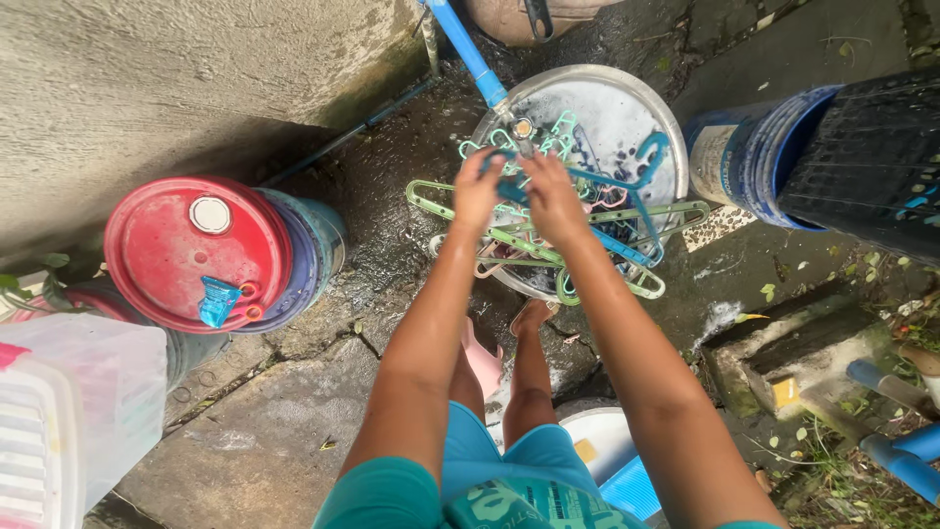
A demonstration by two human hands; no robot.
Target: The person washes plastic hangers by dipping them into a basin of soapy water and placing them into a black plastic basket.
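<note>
The basin looked like dull grey metal, wet and faintly shiny. The clothes hangers in it were smooth plastic, green, teal and blue, slick with water. At twelve o'clock the tap had a metal sheen, fed by a matt blue plastic pipe. At nine o'clock the red drum lid was glossy, scuffed plastic. The wall was rough, grainy plaster, the ground coarse wet concrete. At seven o'clock the storage box was translucent, frosted plastic.
</note>
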